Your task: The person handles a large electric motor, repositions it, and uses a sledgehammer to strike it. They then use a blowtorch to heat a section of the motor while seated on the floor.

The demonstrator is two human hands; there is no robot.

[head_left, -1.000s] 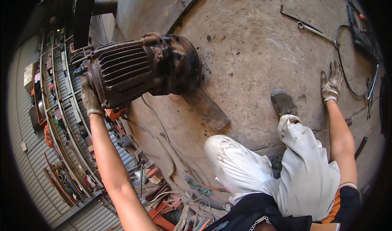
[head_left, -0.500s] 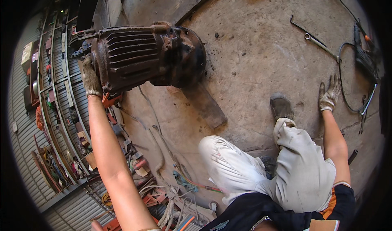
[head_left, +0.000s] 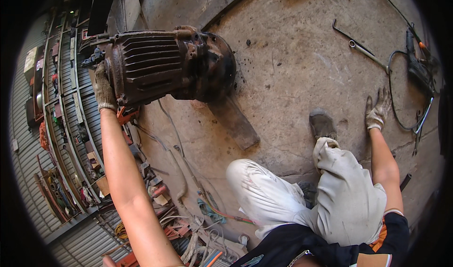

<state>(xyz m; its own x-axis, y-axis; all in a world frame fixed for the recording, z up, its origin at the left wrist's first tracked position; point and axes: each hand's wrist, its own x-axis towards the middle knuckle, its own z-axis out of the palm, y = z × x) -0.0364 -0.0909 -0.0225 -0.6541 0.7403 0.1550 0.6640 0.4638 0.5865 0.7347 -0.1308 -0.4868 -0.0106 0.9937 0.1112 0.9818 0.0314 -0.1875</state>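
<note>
A rusty brown electric motor (head_left: 150, 61) with cooling fins lies tilted at the upper left, its dark round flange end (head_left: 222, 64) toward the right. My left hand (head_left: 103, 90), in a dirty knitted glove, grips the rim of its left end; some of the fingers are hidden there. A flat board (head_left: 236, 125) reaches out from beneath the flange end. Far to the right, my right hand (head_left: 379, 109), gloved too, lies flat with fingers spread on the concrete floor (head_left: 292, 68), beside my shoe and apart from the tools.
A combination wrench (head_left: 368, 53) and a hex key (head_left: 347, 33) lie at the upper right. Near them are a black power tool (head_left: 419, 73) and its cable (head_left: 394, 97). Hoses (head_left: 181, 168) and piled scrap (head_left: 177, 231) fill the lower left, beside loaded metal shelving (head_left: 71, 120).
</note>
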